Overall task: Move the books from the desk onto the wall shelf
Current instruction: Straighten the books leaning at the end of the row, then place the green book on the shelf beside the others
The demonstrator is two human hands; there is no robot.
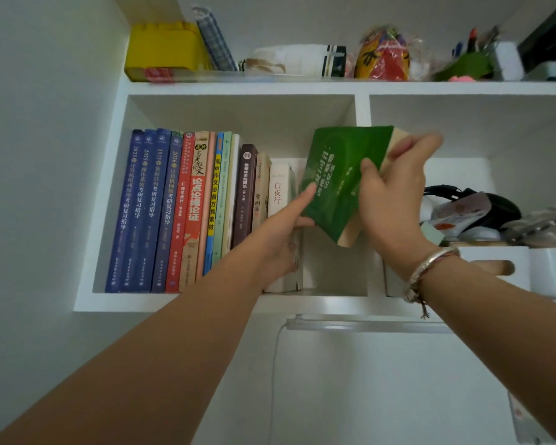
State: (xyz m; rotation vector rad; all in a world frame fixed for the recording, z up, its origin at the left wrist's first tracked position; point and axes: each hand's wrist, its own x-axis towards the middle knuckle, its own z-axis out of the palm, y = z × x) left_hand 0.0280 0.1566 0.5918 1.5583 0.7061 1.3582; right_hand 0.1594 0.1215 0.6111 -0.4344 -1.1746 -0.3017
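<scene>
A green paperback book point(337, 175) hangs tilted in front of the left compartment of the white wall shelf point(187, 301). My right hand point(395, 194) grips its right side, thumb on the cover and fingers over the page edges. My left hand point(283, 232) reaches in from below, its fingertips touching the book's lower left edge, and rests against a white book point(278, 191) at the end of the row. Several books point(174, 213) stand upright in that compartment, blue ones at the far left. A gap lies between the white book and the compartment's right wall.
The upper shelf holds a yellow box point(164, 49), a plaid item, a white bundle and a colourful wrapped object point(384, 54). The right compartment holds black headphones point(456, 195) and white boxes point(495, 261). A lamp bar point(366, 326) with a cable hangs under the shelf.
</scene>
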